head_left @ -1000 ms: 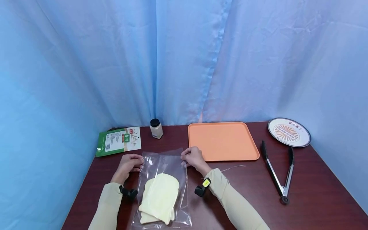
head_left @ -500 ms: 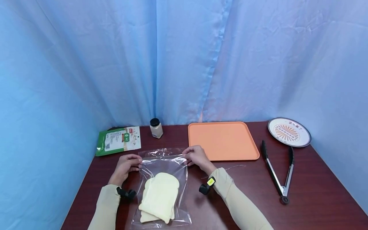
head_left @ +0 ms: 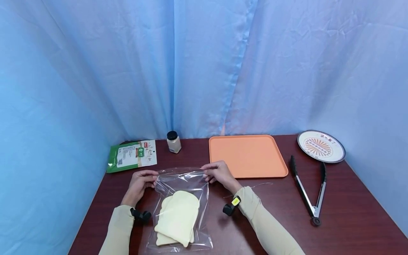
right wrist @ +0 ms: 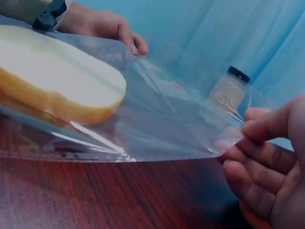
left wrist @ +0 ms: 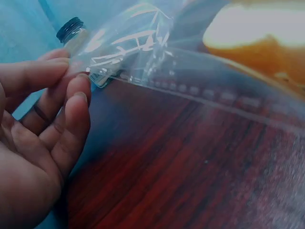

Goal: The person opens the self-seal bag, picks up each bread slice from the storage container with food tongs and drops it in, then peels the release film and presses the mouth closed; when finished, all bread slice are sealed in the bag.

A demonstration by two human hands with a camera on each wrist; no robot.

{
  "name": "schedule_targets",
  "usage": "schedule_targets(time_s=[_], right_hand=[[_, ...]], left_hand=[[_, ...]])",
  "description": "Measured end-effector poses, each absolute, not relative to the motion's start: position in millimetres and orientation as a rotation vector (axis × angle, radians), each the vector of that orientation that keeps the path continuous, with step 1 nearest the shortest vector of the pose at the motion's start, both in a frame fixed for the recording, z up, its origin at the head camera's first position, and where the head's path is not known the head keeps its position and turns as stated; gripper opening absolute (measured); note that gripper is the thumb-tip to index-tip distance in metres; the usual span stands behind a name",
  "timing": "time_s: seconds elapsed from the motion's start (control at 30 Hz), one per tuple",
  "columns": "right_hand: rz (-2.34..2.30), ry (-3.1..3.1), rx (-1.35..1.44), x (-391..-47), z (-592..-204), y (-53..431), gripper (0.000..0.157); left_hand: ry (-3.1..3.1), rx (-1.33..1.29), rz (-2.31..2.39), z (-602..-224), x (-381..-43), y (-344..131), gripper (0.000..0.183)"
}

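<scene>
Two bread slices (head_left: 180, 216) lie overlapped inside a clear plastic bag (head_left: 186, 181) at the front of the table. My left hand (head_left: 139, 184) pinches the bag's far left corner between thumb and fingertips. At the opposite far corner, my right hand (head_left: 221, 175) pinches the film the same way. In the left wrist view the bag's film (left wrist: 121, 50) runs creased and shiny from the fingertips. The right wrist view shows the bag stretched between both hands, its corner raised off the wood, with the thick bread (right wrist: 62, 76) inside.
Behind the bag, a black-capped jar (head_left: 174, 143) stands beside a green-and-white packet (head_left: 132, 156). An orange tray (head_left: 247, 156) lies behind my right hand. Farther right are spread tongs (head_left: 307, 198) and a patterned plate (head_left: 321, 147). Blue curtains (head_left: 204, 71) enclose the table.
My right hand has shifted slightly right and its wrist has swung outward. The bag's far edge has been drawn up and creased between the hands, while the bread has stayed in place.
</scene>
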State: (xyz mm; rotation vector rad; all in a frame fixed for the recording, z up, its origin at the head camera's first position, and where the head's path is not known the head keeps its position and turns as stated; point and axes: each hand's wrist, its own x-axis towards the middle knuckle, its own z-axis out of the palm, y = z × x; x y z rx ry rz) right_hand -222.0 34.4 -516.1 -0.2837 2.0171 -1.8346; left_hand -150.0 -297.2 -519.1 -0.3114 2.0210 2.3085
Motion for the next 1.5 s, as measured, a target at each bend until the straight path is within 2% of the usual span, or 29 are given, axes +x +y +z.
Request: schedule_targets(time_s=[0.33, 0.7, 0.93, 1.23, 1.5], right_hand=[[-1.887, 1.999, -0.338, -220.7, -517.5, 36.8, 0.022], [-1.867, 2.065, -0.507, -220.7, -518.8, 39.7, 0.015], [-1.806, 2.161, -0.614, -224.3, -521.9, 39.7, 0.015], [-1.707, 2.191, -0.636, -227.9, -521.7, 42.4, 0.018], [-1.645, 2.320, -0.616, -228.0, -519.7, 42.3, 0.020]], left_hand=[[1.876, -0.154, 2.378, -523.4, -150.8, -302.8, 0.027], [2.030, -0.179, 2.286, -521.6, -150.6, -299.9, 0.038], [2.143, -0.271, 2.158, -523.0, -154.7, -296.3, 0.034], [2.186, -0.268, 2.071, -520.1, -157.5, -295.8, 0.020], [2.215, -0.260, 2.014, -520.3, -162.6, -295.8, 0.024]])
